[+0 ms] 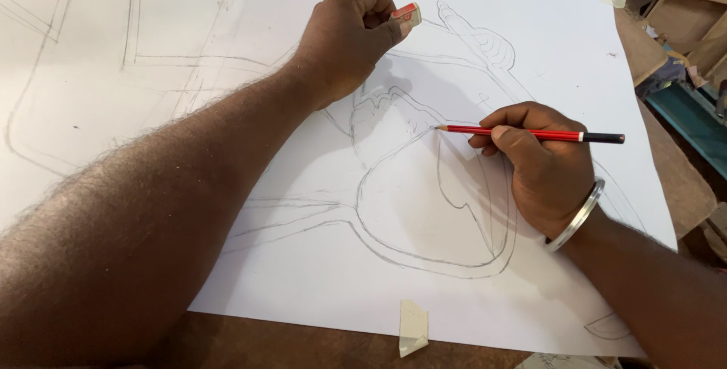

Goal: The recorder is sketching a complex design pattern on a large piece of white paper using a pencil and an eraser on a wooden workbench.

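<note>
Gripping a red pencil (530,133) in the right hand (541,165), tip touching a drawn line on the white paper sheet (318,278) (metal bangle (577,216) on that wrist). Pinching a small eraser (407,13) in the left hand (344,40), resting on the sheet above the sketch. Lying at the sheet's lower edge, a piece of tape (413,327).

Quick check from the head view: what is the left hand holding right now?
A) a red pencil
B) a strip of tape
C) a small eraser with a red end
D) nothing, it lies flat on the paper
C: the left hand pinches a small eraser with a red end above the paper, while the red pencil is in the right hand.
</note>
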